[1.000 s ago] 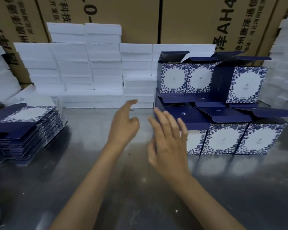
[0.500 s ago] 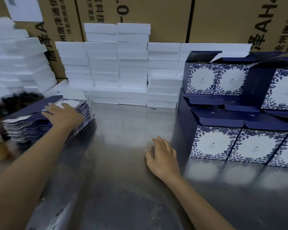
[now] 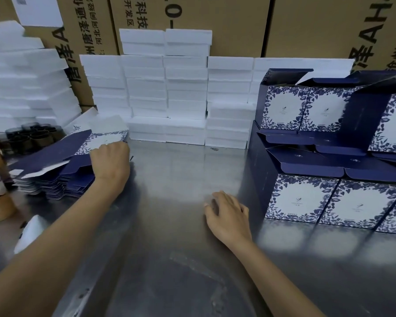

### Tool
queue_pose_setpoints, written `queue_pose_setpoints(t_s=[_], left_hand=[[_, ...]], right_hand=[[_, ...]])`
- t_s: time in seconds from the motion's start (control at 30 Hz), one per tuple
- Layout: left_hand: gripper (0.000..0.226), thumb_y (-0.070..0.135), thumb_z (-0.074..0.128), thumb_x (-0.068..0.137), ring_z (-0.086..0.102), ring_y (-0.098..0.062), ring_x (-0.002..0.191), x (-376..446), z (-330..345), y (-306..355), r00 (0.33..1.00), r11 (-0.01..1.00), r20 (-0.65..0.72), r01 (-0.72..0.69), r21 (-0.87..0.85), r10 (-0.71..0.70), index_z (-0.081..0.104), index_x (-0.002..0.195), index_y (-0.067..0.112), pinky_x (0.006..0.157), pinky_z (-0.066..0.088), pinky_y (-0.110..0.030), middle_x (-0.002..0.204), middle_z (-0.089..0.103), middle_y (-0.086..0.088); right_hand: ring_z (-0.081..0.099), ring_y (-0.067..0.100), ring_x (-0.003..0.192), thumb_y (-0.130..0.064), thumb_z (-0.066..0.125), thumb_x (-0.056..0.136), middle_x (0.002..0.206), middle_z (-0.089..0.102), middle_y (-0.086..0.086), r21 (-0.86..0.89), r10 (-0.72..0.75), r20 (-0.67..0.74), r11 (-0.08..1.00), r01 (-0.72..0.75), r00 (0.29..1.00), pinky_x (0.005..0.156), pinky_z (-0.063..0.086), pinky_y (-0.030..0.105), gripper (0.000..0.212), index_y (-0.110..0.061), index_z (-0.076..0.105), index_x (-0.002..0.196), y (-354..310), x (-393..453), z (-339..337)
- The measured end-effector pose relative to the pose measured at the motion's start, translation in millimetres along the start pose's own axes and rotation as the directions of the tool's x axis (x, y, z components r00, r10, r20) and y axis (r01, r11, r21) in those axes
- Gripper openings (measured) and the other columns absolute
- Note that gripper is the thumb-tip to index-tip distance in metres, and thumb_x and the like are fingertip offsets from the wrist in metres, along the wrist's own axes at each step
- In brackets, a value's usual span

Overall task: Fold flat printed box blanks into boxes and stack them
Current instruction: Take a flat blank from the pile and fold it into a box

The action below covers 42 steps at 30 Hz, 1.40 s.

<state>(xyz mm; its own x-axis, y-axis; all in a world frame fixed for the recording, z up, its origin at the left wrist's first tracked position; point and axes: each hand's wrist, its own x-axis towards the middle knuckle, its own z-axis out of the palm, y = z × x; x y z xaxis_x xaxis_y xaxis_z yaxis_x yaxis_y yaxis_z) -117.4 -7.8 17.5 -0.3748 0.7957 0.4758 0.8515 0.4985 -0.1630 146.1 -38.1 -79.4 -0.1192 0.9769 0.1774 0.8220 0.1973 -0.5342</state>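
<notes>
Several folded boxes [image 3: 300, 200] are stacked at right, a thick stack of blanks [image 3: 62, 179] is left — top blank [image 3: 55, 154] is gripped by curled left hand [image 3: 110, 161]; right hand [image 3: 229, 213] is laid on the table [image 3: 169, 225], fingers approx. together.

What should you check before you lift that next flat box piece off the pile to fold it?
1. Left hand has the top blank: ok, fingers curl on its edge.
2. Only one blank taken: cannot tell, the pile of blanks is tightly layered.
3. Right hand free to help: ok, resting on the table.
4. Folding space in the middle: ok, bare metal there.
5. Folded boxes stand steady: ok, stacked neatly.
</notes>
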Motion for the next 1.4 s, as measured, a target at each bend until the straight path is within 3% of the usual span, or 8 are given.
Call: queue_pose_setpoints(t_s=[0.33,0.43,0.53,0.7,0.93,1.2,1.3,1.4], left_hand=[[0.011,0.002,0.060,0.082,0.065,-0.026,0.078,-35.7,-43.6,46.3,0.992,0.997,-0.123,-0.040,-0.073,0.031,0.064,0.088,0.011,0.074,0.036,-0.033,0.082,0.067,-0.006],[0.012,0.002,0.059,0.082,0.065,-0.024,0.077,-49.8,-49.7,65.9,0.992,0.994,-0.116,-0.061,-0.086,0.051,0.063,0.087,0.012,0.070,0.033,-0.032,0.082,0.067,-0.004],[0.016,0.002,0.055,0.087,0.068,-0.023,0.085,-60.7,-49.7,83.2,0.994,0.991,-0.078,-0.084,-0.105,0.076,0.062,0.092,0.015,0.068,0.033,-0.030,0.090,0.069,-0.002],[0.014,0.015,0.053,0.094,0.069,-0.017,0.087,-80.4,-54.5,105.3,0.994,0.983,-0.063,-0.103,-0.154,0.094,0.064,0.097,0.022,0.062,0.033,-0.028,0.093,0.070,0.002],[0.019,0.013,0.046,0.094,0.066,-0.023,0.081,-103.0,-65.7,124.3,0.983,0.926,-0.140,-0.157,-0.344,0.115,0.064,0.099,0.014,0.060,0.032,-0.031,0.087,0.068,-0.003],[0.025,0.019,0.048,0.096,0.057,-0.030,0.109,-91.3,-63.5,108.6,0.972,0.447,-0.196,-0.119,-0.886,-0.131,0.062,0.117,0.013,0.083,0.042,-0.040,0.113,0.067,-0.011],[0.044,0.019,0.048,0.097,0.040,-0.034,0.135,-71.4,-45.7,89.0,0.968,0.421,-0.012,0.098,-0.902,-0.252,0.048,0.140,0.006,0.110,0.032,-0.049,0.144,0.051,-0.015],[0.041,0.031,0.038,0.104,0.045,-0.032,0.134,-65.6,-25.1,79.8,0.928,0.124,0.338,0.358,-0.926,-0.155,0.048,0.141,0.015,0.111,0.034,-0.047,0.143,0.053,-0.006]], right_hand=[[0.052,0.014,0.126,-0.036,0.048,0.102,0.129,0.064,-0.004,0.290,0.069,-0.026,0.955,-0.058,0.997,0.104,0.031,0.025,0.032,-0.026,0.061,0.130,-7.7,1.9,-10.8],[0.062,0.017,0.109,-0.031,0.046,0.105,0.120,0.071,0.002,0.733,0.163,0.134,0.648,-0.208,0.978,0.078,0.042,0.021,0.027,-0.018,0.067,0.116,-34.6,12.5,-28.2],[0.066,0.024,0.094,-0.037,0.039,0.107,0.107,0.072,0.008,0.864,0.044,0.429,0.272,-0.424,0.902,0.086,0.050,0.032,0.036,-0.011,0.060,0.121,-68.3,30.0,-42.0],[0.060,0.021,0.088,-0.049,0.049,0.100,0.096,0.064,0.006,0.818,-0.067,0.571,0.121,-0.562,0.818,0.085,0.049,0.031,0.040,-0.012,0.065,0.105,-98.9,49.0,-56.6],[0.055,0.014,0.068,-0.014,0.054,0.098,0.072,0.057,0.001,0.801,0.034,0.532,0.303,-0.516,0.846,0.064,0.044,0.025,0.029,-0.016,0.055,0.069,-82.1,62.0,-69.2],[0.054,0.015,0.091,-0.016,0.045,0.104,0.100,0.065,-0.003,0.844,0.219,0.042,0.514,-0.152,0.975,0.072,0.039,0.027,0.020,-0.022,0.064,0.107,-34.5,56.4,-93.8],[0.056,0.011,0.115,-0.020,0.044,0.107,0.132,0.060,-0.006,0.835,0.252,-0.062,0.544,-0.088,0.966,0.079,0.041,0.020,0.033,-0.025,0.057,0.136,-10.0,36.0,-90.8],[0.057,0.006,0.121,-0.019,0.042,0.108,0.138,0.060,-0.010,0.846,0.215,-0.139,0.533,0.003,0.967,0.086,0.043,0.018,0.041,-0.040,0.050,0.141,6.6,15.4,-82.7]])
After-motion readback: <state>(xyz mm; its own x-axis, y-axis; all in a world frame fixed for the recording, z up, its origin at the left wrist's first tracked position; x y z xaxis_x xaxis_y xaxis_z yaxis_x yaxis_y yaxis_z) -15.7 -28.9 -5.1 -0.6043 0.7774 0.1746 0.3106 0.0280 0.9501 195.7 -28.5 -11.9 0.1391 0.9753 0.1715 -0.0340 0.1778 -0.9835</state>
